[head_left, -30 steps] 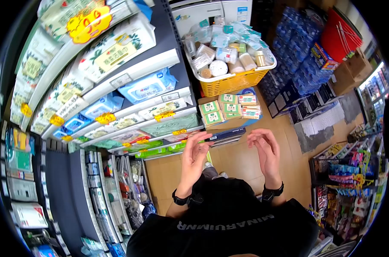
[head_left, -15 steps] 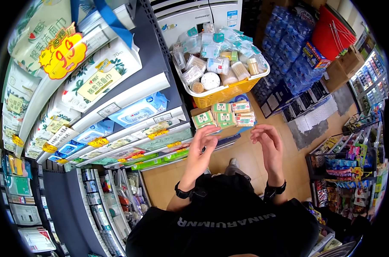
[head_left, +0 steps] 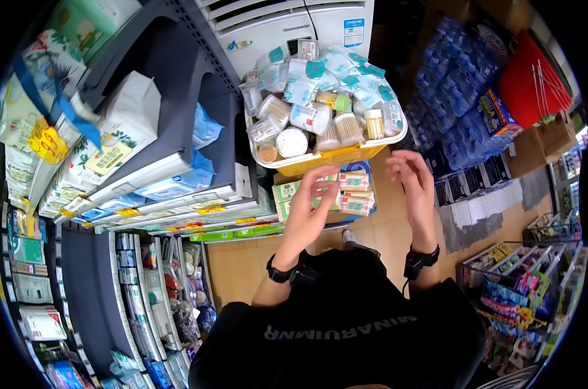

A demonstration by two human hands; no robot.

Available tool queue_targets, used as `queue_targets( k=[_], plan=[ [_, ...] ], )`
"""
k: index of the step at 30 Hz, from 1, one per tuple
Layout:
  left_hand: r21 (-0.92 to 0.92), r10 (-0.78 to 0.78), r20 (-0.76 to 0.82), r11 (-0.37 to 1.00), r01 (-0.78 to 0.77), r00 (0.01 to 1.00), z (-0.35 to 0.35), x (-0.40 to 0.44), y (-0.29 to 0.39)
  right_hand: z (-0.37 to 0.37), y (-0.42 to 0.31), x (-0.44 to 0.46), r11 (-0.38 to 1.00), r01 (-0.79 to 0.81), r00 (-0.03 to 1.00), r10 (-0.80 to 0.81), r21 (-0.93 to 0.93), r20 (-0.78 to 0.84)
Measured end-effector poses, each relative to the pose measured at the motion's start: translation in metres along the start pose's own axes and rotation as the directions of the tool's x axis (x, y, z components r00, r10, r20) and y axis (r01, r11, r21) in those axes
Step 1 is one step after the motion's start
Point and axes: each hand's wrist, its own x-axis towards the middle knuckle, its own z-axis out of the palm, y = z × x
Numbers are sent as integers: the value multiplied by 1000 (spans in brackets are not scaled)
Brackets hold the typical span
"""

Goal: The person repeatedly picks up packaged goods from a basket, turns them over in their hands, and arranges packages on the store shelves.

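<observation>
My left hand hovers over stacked green-and-white packs, partly hiding them; its fingers curl loosely and hold nothing. To its right my right hand is raised in the air beside the basket's front corner, fingers bent and apart, also holding nothing. In front of both stands a yellow and white basket. Heaped in it are a tub of cotton swabs, a round white-lidded tub, a small yellow jar of picks and clear bags with teal labels.
Shelves with tissue packs and blue wipes packs line the left. Behind the basket stands a white appliance. Wrapped water bottles, a red bucket and a carton are at the right. A snack rack stands lower right.
The view has moved closer to the basket, which now looks larger. My left hand now covers part of the stacked packs, and my right hand sits higher beside the basket. Both hands stay empty.
</observation>
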Motion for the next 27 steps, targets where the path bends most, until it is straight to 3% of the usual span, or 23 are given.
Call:
queue_targets(
  k=[3,5,7,9,11,13,15,17,19,21,24,27],
  plan=[
    [84,54,5,995,-54,999,32,39,-3,-34,10,41,1000,10,1000,-10,-9,22],
    [117,-8,-13,993,9,1000,51,63,1,-53,17,67,996,38,999,-37,-82,21],
    [202,134,-57,972,-120,989,70,90,-1,-69,24,93,998,-5,999,8,-67,46],
    [216,105,-96,973,-83,990,86,110,3,-81,35,113,996,-7,998,12,-88,58],
    [361,30,-107,933,10,994,95,133,6,-87,47,135,998,-36,996,40,-52,81],
    [380,93,-132,924,-36,987,100,156,-9,-91,63,151,997,-22,995,30,-78,98],
    [605,348,-122,768,-209,929,102,175,-18,-90,77,165,999,-15,995,19,-44,103],
    [619,362,-127,756,-211,923,104,188,-18,-90,87,180,974,52,996,-33,-219,86],
    [785,528,-33,540,-305,849,103,199,-17,-89,87,191,954,83,993,-55,-287,104],
    [797,527,-28,525,-300,850,103,208,-17,-85,84,197,802,181,983,-157,-569,91],
    [838,513,58,442,-321,856,98,223,-26,-80,96,210,709,233,971,-210,-666,117],
    [889,511,126,321,-325,850,94,231,-35,-74,108,223,698,217,976,-172,-682,135]
  ],
)
